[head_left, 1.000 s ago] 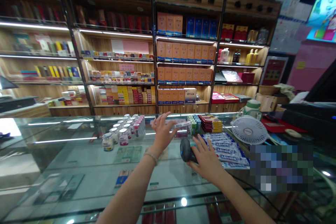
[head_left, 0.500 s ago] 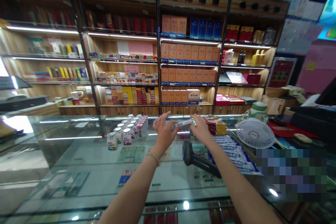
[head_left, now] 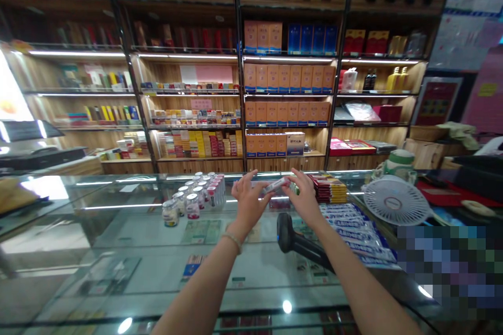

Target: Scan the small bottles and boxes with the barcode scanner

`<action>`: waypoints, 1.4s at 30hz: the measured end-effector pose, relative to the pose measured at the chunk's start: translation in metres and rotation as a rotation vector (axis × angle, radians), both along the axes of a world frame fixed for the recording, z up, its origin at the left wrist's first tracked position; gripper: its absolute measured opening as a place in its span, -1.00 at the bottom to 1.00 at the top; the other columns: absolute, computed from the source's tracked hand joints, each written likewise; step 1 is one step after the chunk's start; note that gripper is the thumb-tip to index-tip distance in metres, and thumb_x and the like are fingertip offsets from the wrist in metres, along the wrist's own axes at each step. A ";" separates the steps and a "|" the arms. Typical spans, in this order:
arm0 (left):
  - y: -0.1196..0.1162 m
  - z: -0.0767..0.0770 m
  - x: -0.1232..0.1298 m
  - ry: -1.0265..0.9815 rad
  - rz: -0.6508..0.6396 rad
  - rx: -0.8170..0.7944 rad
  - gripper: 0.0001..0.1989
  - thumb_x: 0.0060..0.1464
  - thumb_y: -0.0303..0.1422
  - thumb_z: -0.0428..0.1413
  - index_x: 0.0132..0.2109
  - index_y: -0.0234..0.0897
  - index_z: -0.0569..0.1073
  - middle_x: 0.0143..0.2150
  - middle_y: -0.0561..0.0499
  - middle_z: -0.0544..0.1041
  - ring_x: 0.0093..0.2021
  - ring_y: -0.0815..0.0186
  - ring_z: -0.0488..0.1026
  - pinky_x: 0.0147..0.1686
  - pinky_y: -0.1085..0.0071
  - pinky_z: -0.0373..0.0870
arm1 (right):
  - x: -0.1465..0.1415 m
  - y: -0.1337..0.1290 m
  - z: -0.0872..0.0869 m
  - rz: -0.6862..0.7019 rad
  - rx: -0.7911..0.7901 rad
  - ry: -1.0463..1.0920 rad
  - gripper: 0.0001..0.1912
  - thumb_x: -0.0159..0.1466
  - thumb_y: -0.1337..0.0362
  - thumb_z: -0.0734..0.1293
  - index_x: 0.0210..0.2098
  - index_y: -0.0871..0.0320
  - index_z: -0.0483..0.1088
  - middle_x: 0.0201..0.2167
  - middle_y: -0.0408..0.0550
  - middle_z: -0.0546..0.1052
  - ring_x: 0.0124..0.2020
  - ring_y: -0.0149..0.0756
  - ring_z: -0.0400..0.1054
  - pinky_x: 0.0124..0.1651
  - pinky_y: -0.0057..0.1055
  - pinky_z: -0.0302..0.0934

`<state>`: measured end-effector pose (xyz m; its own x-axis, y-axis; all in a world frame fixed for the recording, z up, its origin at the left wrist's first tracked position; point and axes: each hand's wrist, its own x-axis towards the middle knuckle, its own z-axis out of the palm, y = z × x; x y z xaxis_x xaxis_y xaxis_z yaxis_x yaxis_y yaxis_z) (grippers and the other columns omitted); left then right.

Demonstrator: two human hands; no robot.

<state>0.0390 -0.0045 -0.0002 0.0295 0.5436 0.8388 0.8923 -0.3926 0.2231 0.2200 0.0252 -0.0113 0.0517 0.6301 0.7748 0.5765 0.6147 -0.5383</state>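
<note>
Nearest the near edge of the glass surface (head_left: pixel 149 243), a blue-and-white card (head_left: pixel 191 268) shows at the glass, its exact level unclear. Farther in, a black scanner (head_left: pixel 288 234) lies on the surface, its handle partly hidden by the right forearm. Blue-and-white packets (head_left: pixel 361 235) lie overlapped towards the right edge; a white fan (head_left: pixel 396 201) stands beyond them.

Above the surface, towards the far edge, the left hand (head_left: pixel 250 201) pinches one end of a slim pale package (head_left: pixel 275 185), remaining fingers spread. The right hand (head_left: pixel 305 201) grips the other end, narrowly closed. The package is tilted, right end higher.

Lidded jars (head_left: pixel 192 206) stand in rows left of the hands, near the far edge. Red-and-yellow packs (head_left: pixel 332 189) are stacked just beyond the right hand. Lit wooden shelves (head_left: pixel 196 165) with boxed goods stand behind the surface.
</note>
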 end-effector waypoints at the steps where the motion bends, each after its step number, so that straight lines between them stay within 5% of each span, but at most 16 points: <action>1: 0.000 -0.001 0.001 0.015 -0.002 -0.009 -0.82 0.05 -0.21 0.30 -0.16 -0.04 0.62 0.27 -0.08 0.37 0.27 -0.04 0.23 0.27 -0.14 0.04 | -0.001 -0.002 0.001 -0.003 0.007 0.001 -0.65 0.29 -0.02 0.29 -0.09 0.03 0.52 0.26 0.03 0.40 0.32 0.01 0.11 0.31 0.15 -0.01; 7: 0.000 -0.006 0.004 0.138 -0.024 -0.043 -0.84 0.03 -0.17 0.32 -0.22 -0.05 0.61 0.29 -0.04 0.38 0.28 -0.03 0.23 0.27 -0.16 0.02 | -0.005 -0.013 0.008 -0.009 0.030 -0.037 -0.70 0.32 0.00 0.28 -0.14 0.03 0.51 0.28 0.00 0.37 0.35 0.00 0.05 0.32 0.16 -0.09; 13: 0.002 -0.001 0.001 0.120 -0.045 -0.004 -0.70 0.12 -0.17 0.25 0.02 0.05 0.57 0.30 -0.08 0.36 0.28 -0.01 0.23 0.29 -0.17 -0.02 | -0.002 -0.017 0.010 -0.087 0.026 -0.095 -0.75 0.33 0.07 0.29 -0.14 0.01 0.54 0.28 -0.01 0.37 0.35 0.01 0.04 0.31 0.15 -0.12; 42: -0.006 0.010 0.003 0.048 -0.058 0.107 -0.83 0.20 -0.18 0.17 -0.12 -0.01 0.63 0.29 -0.06 0.36 0.28 0.03 0.23 0.29 -0.02 0.01 | 0.001 -0.024 0.011 -0.129 0.076 -0.276 -0.77 0.35 0.10 0.30 -0.08 -0.13 0.57 0.33 -0.11 0.32 0.39 0.02 -0.05 0.32 0.17 -0.23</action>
